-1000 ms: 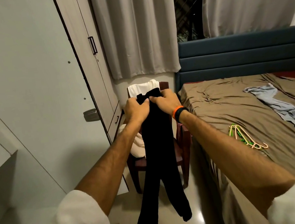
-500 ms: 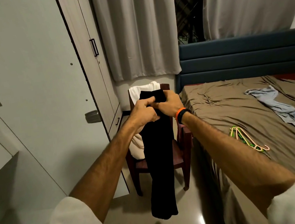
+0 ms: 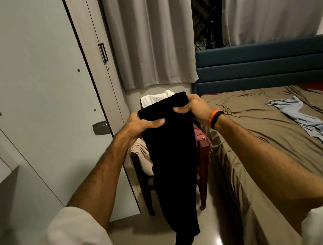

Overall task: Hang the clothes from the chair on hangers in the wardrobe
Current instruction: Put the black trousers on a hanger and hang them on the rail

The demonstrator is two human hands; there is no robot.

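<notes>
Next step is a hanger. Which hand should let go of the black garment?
Probably right. The right hand is on the bed side; the left hand also grips the black garment and can keep it up. No hanger is plainly visible now.

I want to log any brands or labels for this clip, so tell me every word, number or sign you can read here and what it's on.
None: no readable text in this view.
Black garment, held by left hand and right hand: no visible tag or print.
Wristband: no legible marking.
Wardrobe door and blue cloth on the bed: plain.
</notes>
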